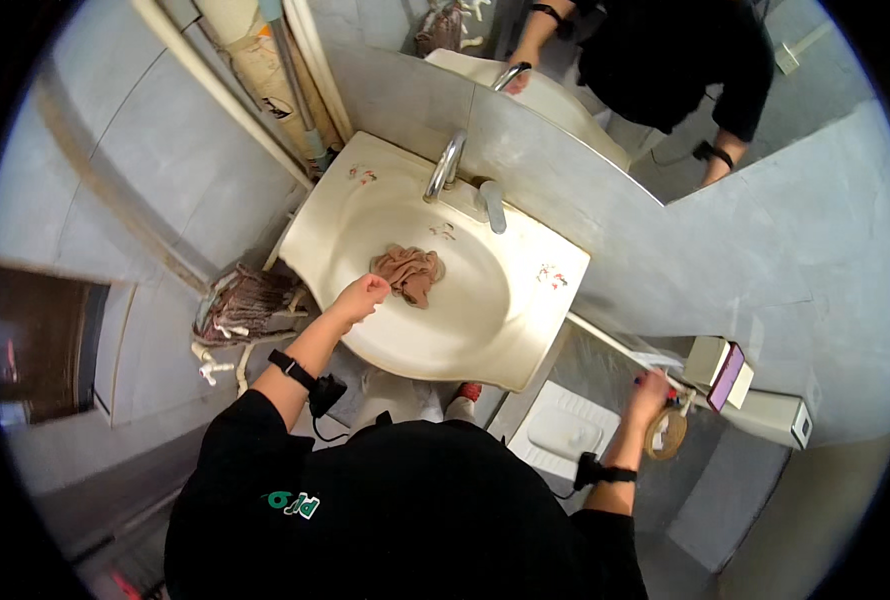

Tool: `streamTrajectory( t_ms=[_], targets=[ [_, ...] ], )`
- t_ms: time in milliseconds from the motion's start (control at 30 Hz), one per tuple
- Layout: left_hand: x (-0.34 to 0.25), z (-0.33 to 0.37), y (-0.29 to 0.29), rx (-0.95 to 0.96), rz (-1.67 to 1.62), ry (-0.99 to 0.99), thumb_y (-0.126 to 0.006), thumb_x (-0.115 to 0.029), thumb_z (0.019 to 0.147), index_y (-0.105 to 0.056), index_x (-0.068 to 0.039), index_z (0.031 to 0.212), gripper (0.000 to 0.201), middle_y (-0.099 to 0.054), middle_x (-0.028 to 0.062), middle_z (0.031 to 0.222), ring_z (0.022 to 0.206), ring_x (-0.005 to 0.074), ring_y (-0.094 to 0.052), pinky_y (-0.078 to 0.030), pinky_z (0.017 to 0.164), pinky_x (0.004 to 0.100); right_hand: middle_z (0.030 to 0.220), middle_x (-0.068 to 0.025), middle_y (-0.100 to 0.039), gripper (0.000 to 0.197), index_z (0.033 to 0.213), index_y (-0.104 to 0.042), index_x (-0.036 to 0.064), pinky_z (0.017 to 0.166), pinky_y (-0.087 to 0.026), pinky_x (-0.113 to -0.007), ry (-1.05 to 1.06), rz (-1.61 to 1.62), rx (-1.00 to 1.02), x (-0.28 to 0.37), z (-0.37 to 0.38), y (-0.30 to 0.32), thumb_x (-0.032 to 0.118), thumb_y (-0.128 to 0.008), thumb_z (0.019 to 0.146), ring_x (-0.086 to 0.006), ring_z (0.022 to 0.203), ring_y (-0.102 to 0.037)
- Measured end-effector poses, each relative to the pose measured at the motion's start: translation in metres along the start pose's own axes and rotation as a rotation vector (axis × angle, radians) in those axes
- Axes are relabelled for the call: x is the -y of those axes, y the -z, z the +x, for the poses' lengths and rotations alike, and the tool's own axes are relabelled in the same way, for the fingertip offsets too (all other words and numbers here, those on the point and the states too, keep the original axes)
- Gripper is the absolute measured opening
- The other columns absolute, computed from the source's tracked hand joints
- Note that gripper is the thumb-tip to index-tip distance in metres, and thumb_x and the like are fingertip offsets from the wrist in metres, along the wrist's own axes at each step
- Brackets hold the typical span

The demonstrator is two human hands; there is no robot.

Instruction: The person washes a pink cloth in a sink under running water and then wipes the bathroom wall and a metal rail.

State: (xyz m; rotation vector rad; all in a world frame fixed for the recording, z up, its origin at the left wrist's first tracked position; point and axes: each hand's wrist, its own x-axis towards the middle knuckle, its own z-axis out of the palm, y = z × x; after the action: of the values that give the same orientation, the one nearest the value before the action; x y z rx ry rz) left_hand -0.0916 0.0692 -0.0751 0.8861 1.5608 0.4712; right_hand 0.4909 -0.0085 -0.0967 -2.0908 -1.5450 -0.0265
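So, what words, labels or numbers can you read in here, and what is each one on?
Black shirt: green and white lettering, which I won't copy out.
White box at the right: a small dark marking on its end, too small to read.
Beige pipe at the upper left: dark marks, too unclear to read.
Sink: small reddish decorations, no wording I can make out.
Brown cloth: no lettering visible.

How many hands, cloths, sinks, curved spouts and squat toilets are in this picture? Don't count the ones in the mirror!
Left hand and right hand: 2
Brown cloth: 1
Sink: 1
Curved spout: 1
Squat toilet: 1
Total: 6
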Motion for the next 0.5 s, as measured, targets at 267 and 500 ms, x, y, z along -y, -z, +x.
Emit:
streamTrajectory(
  t_ms=[267, 500],
  targets=[
    [0.049, 0.107, 0.001, 0.064, 0.654, -0.321, -0.061, -0.023, 0.076, -0.047, -0.002, 0.112, 0.044, -0.045, 0.0196, 0.116, 0.106, 0.0325, -0.045, -0.041, 0.087, 0.0371, 0.117, -0.0084, -0.048, 0.039, 0.114, -0.049, 0.0024, 0.095, -0.033, -0.033, -0.311, 0.994, 0.701, 0.339, 0.038, -0.094, 0.034, -0.041, 0.092, -0.0183, 0.111, -0.042],
    [0.033, 0.117, -0.009, -0.006, 0.722, -0.170, -0.051, -0.020, 0.082, -0.041, 0.001, 0.116, 0.041, -0.058, 0.0237, 0.096, 0.084, 0.0387, -0.057, -0.045, 0.076, 0.0440, 0.113, -0.0083, -0.049, 0.033, 0.107, -0.048, 0.0032, 0.100, -0.025, -0.033, -0.337, 1.362, 0.664, 0.411, 0.054, -0.099, 0.031, -0.037, 0.094, -0.0174, 0.110, -0.040]
  ],
)
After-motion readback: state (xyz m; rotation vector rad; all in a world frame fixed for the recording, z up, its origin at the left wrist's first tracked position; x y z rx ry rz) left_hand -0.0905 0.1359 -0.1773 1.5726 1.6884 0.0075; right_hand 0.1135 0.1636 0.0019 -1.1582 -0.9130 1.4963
